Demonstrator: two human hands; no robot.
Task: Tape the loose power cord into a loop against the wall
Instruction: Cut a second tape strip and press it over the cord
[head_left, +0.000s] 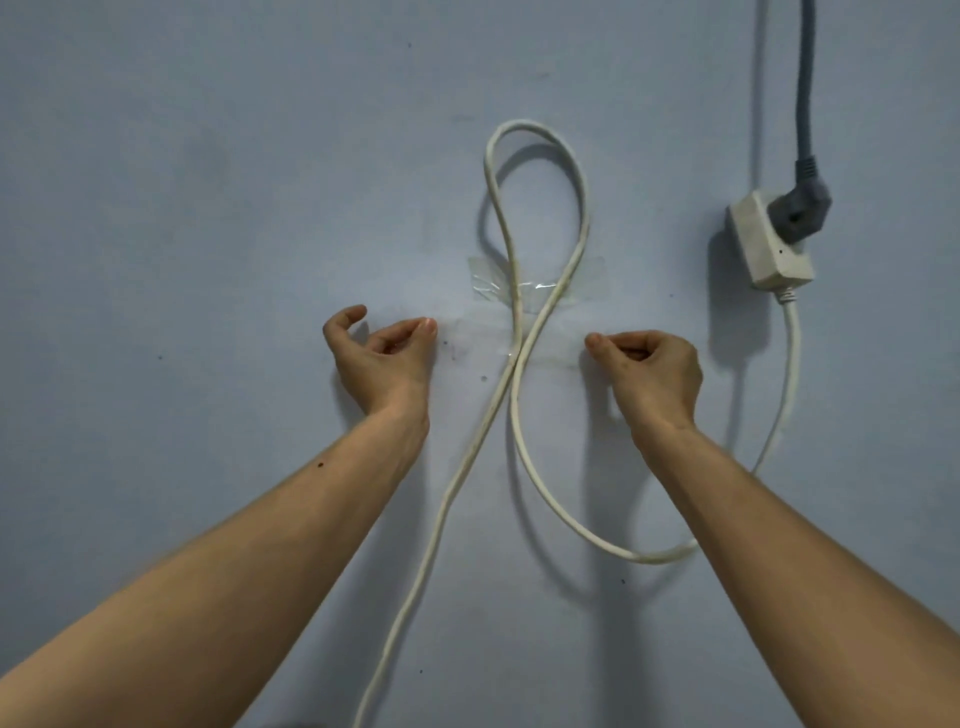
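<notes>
The white power cord (519, 312) forms a loop on the blue wall (208, 156), its strands crossing under two clear tape strips (537, 283). Both hands press fingertips on the lower strip's ends: left hand (382, 358) left of the crossing, right hand (652, 371) right, fingers curled. A socket block (766, 241) hangs far right.

Below the white socket block (769, 240), the white power cord (519, 332) runs out of the bottom edge, its far end unseen. The grey cable (806, 93) above the block is cut off by the top edge. A lower strip of clear tape (467, 338) left of the block is too faint to trace.
</notes>
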